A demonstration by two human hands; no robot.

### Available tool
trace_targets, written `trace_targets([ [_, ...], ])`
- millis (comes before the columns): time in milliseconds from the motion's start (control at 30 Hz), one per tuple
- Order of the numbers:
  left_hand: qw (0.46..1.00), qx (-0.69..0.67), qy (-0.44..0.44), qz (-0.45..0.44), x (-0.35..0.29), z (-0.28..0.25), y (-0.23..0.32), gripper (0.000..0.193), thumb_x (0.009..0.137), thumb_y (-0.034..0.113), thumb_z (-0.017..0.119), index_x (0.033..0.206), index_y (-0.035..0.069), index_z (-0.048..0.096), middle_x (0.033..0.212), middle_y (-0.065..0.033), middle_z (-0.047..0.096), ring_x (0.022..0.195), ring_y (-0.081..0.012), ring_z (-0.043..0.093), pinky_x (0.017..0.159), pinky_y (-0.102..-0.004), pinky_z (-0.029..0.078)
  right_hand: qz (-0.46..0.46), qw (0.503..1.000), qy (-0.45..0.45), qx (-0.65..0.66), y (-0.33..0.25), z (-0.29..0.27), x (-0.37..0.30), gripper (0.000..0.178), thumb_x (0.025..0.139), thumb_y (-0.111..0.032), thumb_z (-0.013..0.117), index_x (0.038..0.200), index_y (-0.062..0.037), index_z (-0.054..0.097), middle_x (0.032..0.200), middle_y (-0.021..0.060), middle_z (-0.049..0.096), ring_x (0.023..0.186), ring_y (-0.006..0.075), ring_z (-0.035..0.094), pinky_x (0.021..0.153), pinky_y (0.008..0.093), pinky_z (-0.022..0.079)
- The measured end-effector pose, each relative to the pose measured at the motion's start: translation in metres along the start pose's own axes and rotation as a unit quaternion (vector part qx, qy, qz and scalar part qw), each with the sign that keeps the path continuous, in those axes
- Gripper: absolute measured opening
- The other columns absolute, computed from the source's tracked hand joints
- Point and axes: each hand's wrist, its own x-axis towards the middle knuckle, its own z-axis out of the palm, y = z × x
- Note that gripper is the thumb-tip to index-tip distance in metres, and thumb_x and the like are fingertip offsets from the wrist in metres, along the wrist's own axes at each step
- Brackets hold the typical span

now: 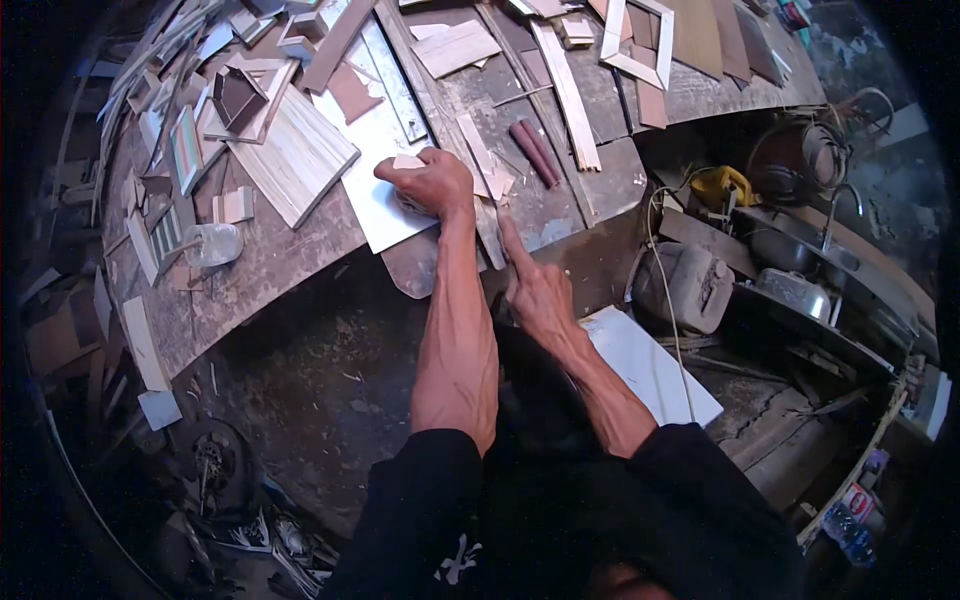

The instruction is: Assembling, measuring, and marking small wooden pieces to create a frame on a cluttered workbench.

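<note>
My left hand (436, 185) is closed over the near edge of the workbench, above a white board (385, 215). From between its thumb and fingers pokes a small pale flat piece (408, 162), probably wood. My right hand (541, 295) is at the bench's front edge, its index finger stretched forward and the other fingers partly curled; I see nothing held in it. Just beyond that fingertip lies a thin pale wood strip (480, 155) with a ragged end. Two dark reddish-brown rolls (535, 153) rest to the right of the strip.
A striped wooden panel (292, 155), a clear plastic container (214, 244) and several frames and offcuts crowd the bench's left. A white frame (640, 45) lies at the far right. Beyond a gap stand a dirty jerrycan (684, 287) and a sink (790, 250); a white panel (650, 365) leans below.
</note>
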Motion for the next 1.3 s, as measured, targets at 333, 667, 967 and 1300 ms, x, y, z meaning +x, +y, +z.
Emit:
trace_targets([
  [333, 1.0, -0.009, -0.003, 0.023, 0.002, -0.002, -0.009, 0.031, 0.074, 0.002, 0.051, 0.101, 0.001, 0.036, 0.084, -0.0261, 0.056, 0.078, -0.0482, 0.056, 0.072, -0.0545, 0.04, -0.035, 0.999, 0.029, 0.02, 0.003, 0.01, -0.023, 0.072, 0.079, -0.003, 0.046, 0.145, -0.0244, 0.025, 0.066, 0.0302, 0.057, 0.06, 0.0469, 0.057, 0.057, 0.0555, 0.043],
  [667, 1.0, 0.004, -0.004, 0.008, 0.0, -0.003, 0.001, 0.031, 0.074, 0.002, 0.05, 0.101, -0.001, 0.036, 0.082, -0.0268, 0.055, 0.078, -0.0489, 0.055, 0.072, -0.0539, 0.039, 0.004, 1.0, -0.004, -0.026, -0.018, -0.011, 0.012, 0.076, 0.079, -0.003, 0.047, 0.146, -0.031, 0.024, 0.07, 0.0307, 0.058, 0.063, 0.0461, 0.059, 0.058, 0.053, 0.044],
  [967, 1.0, -0.01, -0.009, 0.024, 0.004, -0.003, -0.006, 0.032, 0.074, 0.002, 0.051, 0.101, 0.001, 0.035, 0.083, -0.0264, 0.056, 0.08, -0.0484, 0.056, 0.071, -0.0548, 0.038, -0.014, 0.999, 0.002, -0.033, -0.019, -0.01, 0.006, 0.075, 0.077, -0.003, 0.047, 0.146, -0.0216, 0.025, 0.065, 0.0294, 0.059, 0.06, 0.0455, 0.059, 0.057, 0.0541, 0.046],
  [1300, 1.0, 0.004, 0.003, 0.026, 0.003, 0.0, 0.0, 0.029, 0.074, 0.004, 0.052, 0.099, -0.001, 0.038, 0.082, -0.0256, 0.055, 0.079, -0.0477, 0.056, 0.072, -0.0544, 0.039, -0.03, 0.999, 0.016, 0.012, 0.002, 0.003, -0.014, 0.074, 0.077, -0.003, 0.047, 0.145, -0.0209, 0.026, 0.064, 0.0267, 0.058, 0.058, 0.045, 0.057, 0.057, 0.0543, 0.044],
])
